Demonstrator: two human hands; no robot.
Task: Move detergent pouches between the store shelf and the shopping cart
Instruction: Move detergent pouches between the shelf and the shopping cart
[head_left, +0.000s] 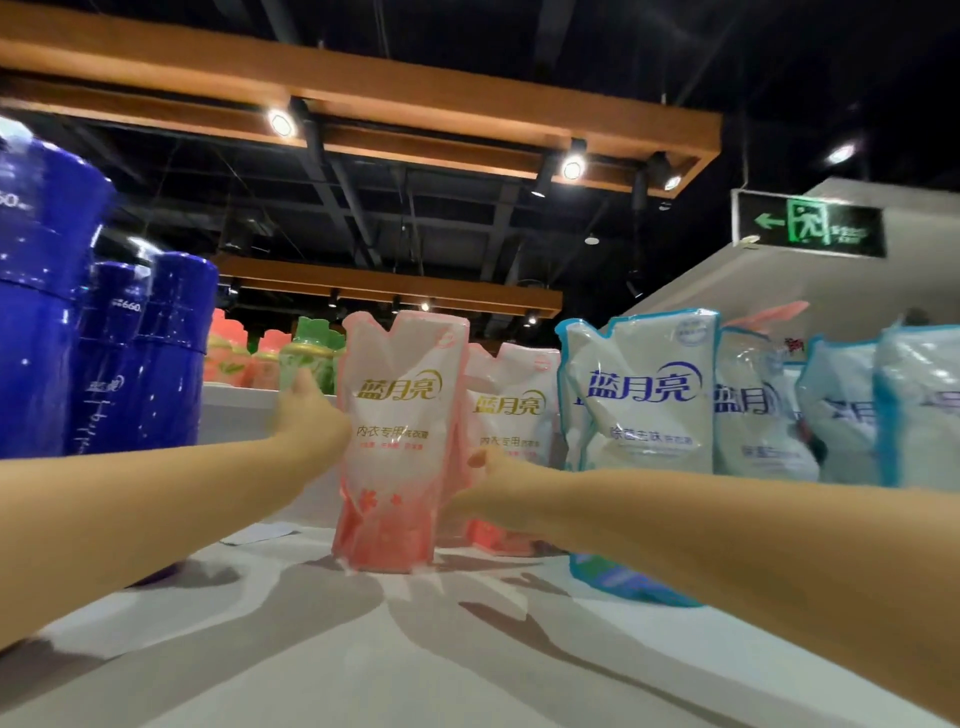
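Note:
A pink and white detergent pouch (397, 441) stands upright on the white shelf top (467, 649). My left hand (311, 421) presses against its left side and my right hand (488, 493) grips its lower right edge, so both hands hold it. Behind it to the right stands a second pink pouch (511, 415). Blue-trimmed white pouches (644, 395) stand in a row further right. No shopping cart is in view.
Tall dark blue detergent bottles (130, 358) stand at the left. Pink and green bottles (270, 358) sit on a shelf behind. A green exit sign (810, 226) hangs at the upper right. A small paper tag (260, 532) lies on the shelf.

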